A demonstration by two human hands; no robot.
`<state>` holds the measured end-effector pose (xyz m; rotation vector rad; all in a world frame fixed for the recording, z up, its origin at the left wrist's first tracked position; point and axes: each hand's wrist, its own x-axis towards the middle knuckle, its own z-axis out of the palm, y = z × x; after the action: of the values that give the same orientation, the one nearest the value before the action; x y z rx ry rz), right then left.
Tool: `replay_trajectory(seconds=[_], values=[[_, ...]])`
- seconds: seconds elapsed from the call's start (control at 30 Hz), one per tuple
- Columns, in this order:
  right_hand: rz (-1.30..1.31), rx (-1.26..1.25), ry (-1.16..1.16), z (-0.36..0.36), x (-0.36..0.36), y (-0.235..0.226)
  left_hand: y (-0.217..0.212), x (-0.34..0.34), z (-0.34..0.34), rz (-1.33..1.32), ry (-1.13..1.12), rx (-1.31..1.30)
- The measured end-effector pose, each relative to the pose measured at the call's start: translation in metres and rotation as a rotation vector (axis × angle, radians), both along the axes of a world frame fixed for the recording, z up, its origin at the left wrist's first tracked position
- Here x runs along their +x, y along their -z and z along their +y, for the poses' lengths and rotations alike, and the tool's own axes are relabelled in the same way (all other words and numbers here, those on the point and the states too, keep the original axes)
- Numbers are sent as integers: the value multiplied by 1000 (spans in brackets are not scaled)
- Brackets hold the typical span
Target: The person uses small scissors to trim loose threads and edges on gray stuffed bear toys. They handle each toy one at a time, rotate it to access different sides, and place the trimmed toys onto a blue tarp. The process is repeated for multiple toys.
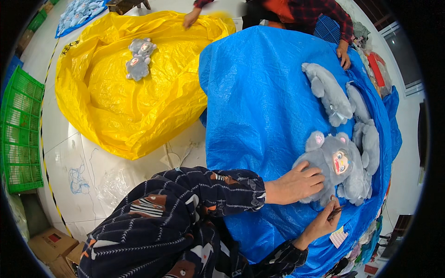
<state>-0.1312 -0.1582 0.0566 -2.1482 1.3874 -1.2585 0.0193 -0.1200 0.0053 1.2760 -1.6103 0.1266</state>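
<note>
A grey plush toy (320, 160) with pink-lined ears and a printed face lies on the blue tarp (255, 102). Its lower side is under my left hand (299, 184), whose fingers curl into the fur and hold it. Just below the toy, my right hand (321, 224) is closed around a small dark metal tool (334, 212), possibly thread snips; most of it is hidden by the fingers. A white tag or sticker sheet (339, 237) rests on the tarp beside that hand. More grey plush toys (330, 95) lie beyond and to the right.
At the far left spreads a yellow sheet (106, 106) bearing two small grey plush toys (138, 67). Across the tarp, a co-worker's hand (343, 54) touches its edge. Green crates (21, 134) and cardboard boxes (51, 245) stand along the left; cloth heaps line the right.
</note>
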Motion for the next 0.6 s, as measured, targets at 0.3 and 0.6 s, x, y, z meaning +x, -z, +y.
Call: replay_trajectory(seconds=[0.3,0.6], values=[[-38,-7,-10,5,-4,-4,-2,-2,0,0,-9,-4],[-18,37,34,14,-4,-2,0,4,6,-13,-13,-3]])
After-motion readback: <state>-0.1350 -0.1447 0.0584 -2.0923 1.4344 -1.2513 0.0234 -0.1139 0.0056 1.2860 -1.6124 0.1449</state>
